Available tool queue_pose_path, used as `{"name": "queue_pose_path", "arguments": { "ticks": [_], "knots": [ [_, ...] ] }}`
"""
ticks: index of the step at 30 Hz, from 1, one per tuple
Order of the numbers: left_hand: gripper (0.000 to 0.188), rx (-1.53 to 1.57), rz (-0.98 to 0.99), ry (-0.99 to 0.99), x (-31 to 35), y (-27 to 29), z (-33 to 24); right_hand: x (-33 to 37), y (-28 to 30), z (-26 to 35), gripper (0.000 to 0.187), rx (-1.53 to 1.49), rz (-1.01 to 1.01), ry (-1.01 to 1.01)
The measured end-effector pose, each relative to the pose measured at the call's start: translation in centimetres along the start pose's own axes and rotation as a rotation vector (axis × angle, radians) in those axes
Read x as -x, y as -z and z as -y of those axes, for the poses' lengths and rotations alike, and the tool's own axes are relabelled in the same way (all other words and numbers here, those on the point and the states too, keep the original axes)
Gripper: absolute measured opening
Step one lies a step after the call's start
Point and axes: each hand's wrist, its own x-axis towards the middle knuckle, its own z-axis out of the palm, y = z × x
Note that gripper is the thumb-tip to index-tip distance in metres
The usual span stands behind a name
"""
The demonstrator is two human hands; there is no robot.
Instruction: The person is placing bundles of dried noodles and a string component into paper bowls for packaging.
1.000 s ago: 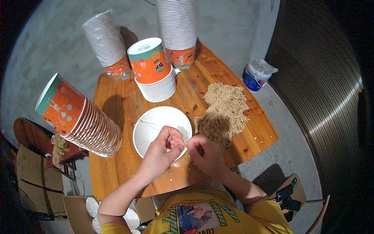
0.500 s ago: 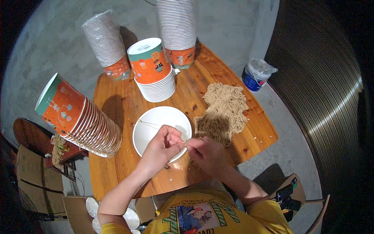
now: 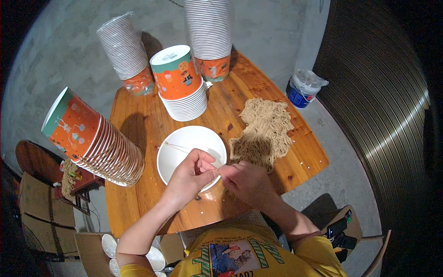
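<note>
A white paper bucket (image 3: pixel 174 161) stands on the wooden table in front of me with its mouth up. A thin tan cord (image 3: pixel 177 147) runs from its far left rim across the opening toward my fingers. Over the near right rim, my left hand (image 3: pixel 190 171) pinches the cord between thumb and fingers. Fingertip to fingertip with it, my right hand (image 3: pixel 245 181) is closed on the cord as well. The exact grip and the cord's end are hidden by the fingers. Just beyond my right hand lies a heap of tan cords (image 3: pixel 267 124).
Left on the wooden table (image 3: pixel 210 217) leans a stack of orange and green paper buckets (image 3: pixel 92 138) with cords round their rims. Behind are an upside-down bucket stack (image 3: pixel 180 83) and two plastic-wrapped stacks (image 3: pixel 212 32). A blue pail (image 3: pixel 302 90) stands on the floor, right.
My right hand has shifted slightly, its fingertips still meeting my left hand's at the cord. The bucket and stacks stay in place.
</note>
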Motion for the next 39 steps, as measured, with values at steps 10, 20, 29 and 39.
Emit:
{"name": "queue_pose_path", "arguments": {
  "ticks": [10,20,29,39],
  "knots": [
    [0.029,-0.221,0.061,-0.118,0.1,-0.4,0.4,0.0,-1.1,0.8,0.01,-0.35,-0.044,-0.393],
    [0.009,-0.592,-0.049,-0.363,0.4,-0.3,0.5,1.2,-2.3,0.1,0.011,-0.436,-0.183,-0.34],
    [0.004,-0.641,-0.129,-0.423,0.5,-0.5,0.2,1.7,-1.8,1.2,0.01,-0.439,-0.058,-0.45],
    [0.009,-0.877,-0.267,-0.609,0.8,-0.7,0.2,2.3,-4.3,2.0,0.007,-0.588,-0.14,-0.435]
  ]
}}
